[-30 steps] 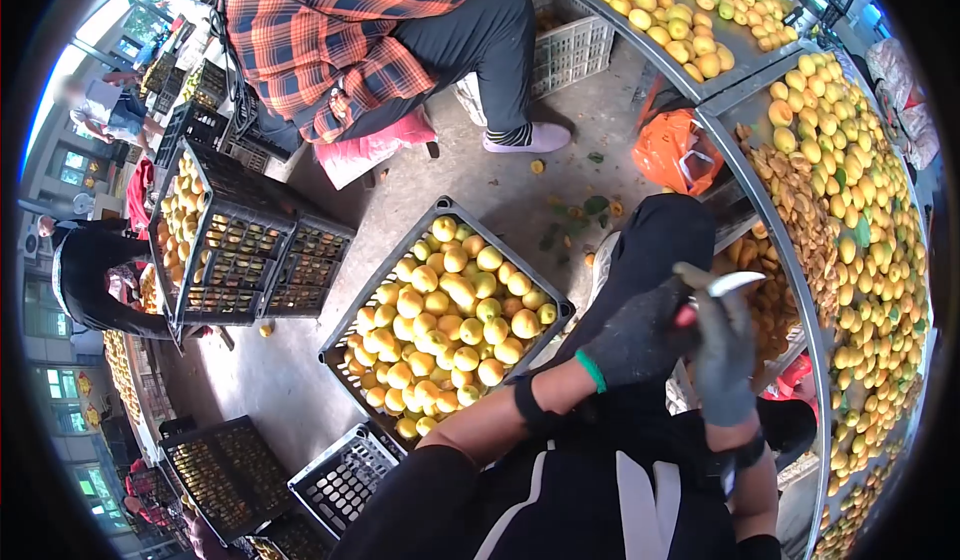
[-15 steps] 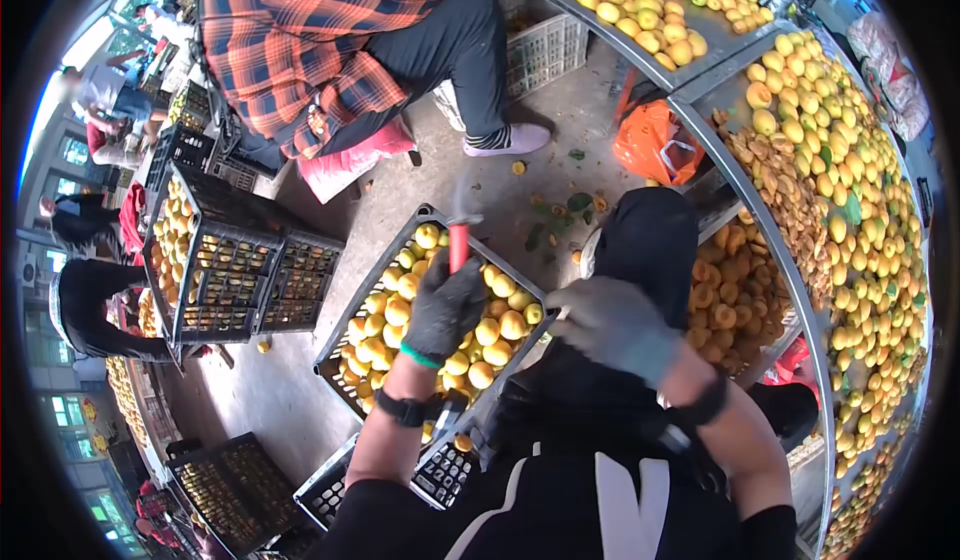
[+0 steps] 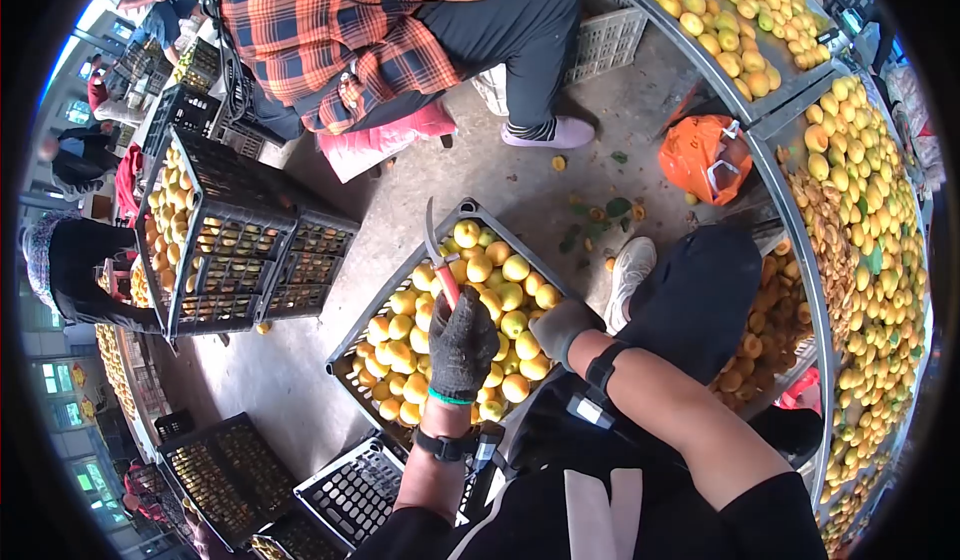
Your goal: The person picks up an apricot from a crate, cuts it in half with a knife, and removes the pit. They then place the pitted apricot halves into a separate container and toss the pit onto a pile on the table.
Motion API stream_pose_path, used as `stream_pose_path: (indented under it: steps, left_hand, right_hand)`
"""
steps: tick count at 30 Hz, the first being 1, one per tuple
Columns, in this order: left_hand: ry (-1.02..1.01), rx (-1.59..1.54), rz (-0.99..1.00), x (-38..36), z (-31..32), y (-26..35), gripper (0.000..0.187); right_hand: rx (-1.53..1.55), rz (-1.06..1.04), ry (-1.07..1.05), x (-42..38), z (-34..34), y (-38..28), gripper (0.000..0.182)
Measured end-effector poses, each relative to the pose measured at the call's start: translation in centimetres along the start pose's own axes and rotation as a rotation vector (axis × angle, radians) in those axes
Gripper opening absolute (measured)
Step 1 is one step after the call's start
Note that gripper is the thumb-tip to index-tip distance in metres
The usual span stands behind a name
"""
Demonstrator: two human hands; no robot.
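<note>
My left hand point(image 3: 463, 352), in a dark glove with a green cuff edge, is closed round the red handle of a curved knife point(image 3: 434, 235). The blade points up and away over a black crate point(image 3: 350, 345) full of yellow-orange fruit point(image 3: 400, 325), which look like apricots or small peaches. At the crate's right side is my right hand point(image 3: 566, 330), gloved in grey, its fingers curled down against the fruit. Whatever lies under those fingers is hidden.
A metal-edged table point(image 3: 800, 222) heaped with the fruit curves along the right; halved fruit point(image 3: 765, 320) lies below it. An orange bag point(image 3: 703, 158) sits on the floor. Stacked crates point(image 3: 240, 235) stand left. A person in a plaid shirt point(image 3: 300, 35) sits ahead.
My right hand has moved from above my leg to the fruit at the crate's right side. The knife, blurred before, now shows clearly in my left hand. The view has shifted.
</note>
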State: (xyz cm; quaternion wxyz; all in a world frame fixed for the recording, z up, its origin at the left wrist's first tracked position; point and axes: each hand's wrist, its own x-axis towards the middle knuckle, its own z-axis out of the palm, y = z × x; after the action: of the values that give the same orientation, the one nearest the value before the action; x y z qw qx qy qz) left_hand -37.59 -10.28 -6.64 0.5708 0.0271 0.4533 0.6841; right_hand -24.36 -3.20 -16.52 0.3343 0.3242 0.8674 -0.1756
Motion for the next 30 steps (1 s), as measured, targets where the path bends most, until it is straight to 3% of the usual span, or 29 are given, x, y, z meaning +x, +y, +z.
stream_pose_path:
  steps: [2,6,8,10,11,12,14,16,17,22,25,26,28,30]
  left_hand:
    - [-0.009,-0.046,0.013,1.1,0.8,0.1,0.006]
    - [-0.025,-0.048,-0.018,2.5,1.7,0.5,0.009]
    - [0.027,0.005,0.003,2.7,1.7,0.5,0.009]
    - [0.01,-0.009,0.009,2.8,1.7,0.4,0.008]
    - [0.012,0.002,0.006,2.7,2.0,0.5,0.007]
    - [0.008,0.012,0.002,2.5,2.4,0.4,0.006]
    - [-0.069,-0.03,-0.009,2.3,2.7,0.1,0.007]
    - [-0.017,0.066,0.015,1.9,4.2,-0.4,0.007]
    - [-0.017,0.073,-0.003,1.7,5.0,-0.6,0.009]
    - [-0.203,0.085,-0.072,0.7,7.9,-1.9,0.011]
    - [-0.323,0.113,-0.137,-0.3,11.1,-2.4,0.014]
    - [-0.369,0.115,-0.177,-0.5,12.0,-2.7,0.015]
    - [-0.429,0.127,-0.194,-1.1,14.3,-3.5,0.017]
    - [-0.467,0.18,-0.192,-1.5,16.1,-4.5,0.017]
  right_hand:
    - [-0.024,-0.164,0.012,0.4,-0.1,1.4,0.017]
    - [0.164,-0.189,-0.252,-2.3,-6.5,3.6,0.037]
    - [0.513,-0.255,-0.184,-3.4,-6.7,6.0,0.055]
    - [1.027,-0.42,-0.112,-6.2,-8.2,8.1,0.053]
    - [1.449,-0.481,-0.3,-7.2,-8.7,8.6,0.053]
    - [1.437,-0.48,-0.284,-8.5,-9.4,8.7,0.053]
    - [2.102,-0.827,-0.344,-11.0,-10.6,8.4,0.059]
    - [2.088,-0.972,-0.226,-12.2,-11.7,8.1,0.063]
    - [2.175,-0.789,-0.111,-13.6,-12.7,7.5,0.056]
    - [2.162,-0.76,0.227,-16.9,-11.5,8.8,0.041]
    - [2.297,-0.521,0.449,-19.4,-9.3,11.1,0.032]
    - [2.295,-0.511,0.495,-20.1,-8.5,11.8,0.032]
    - [2.65,-0.515,0.479,-21.2,-6.5,12.9,0.033]
    - [2.642,-0.638,0.513,-22.3,-4.5,14.3,0.039]
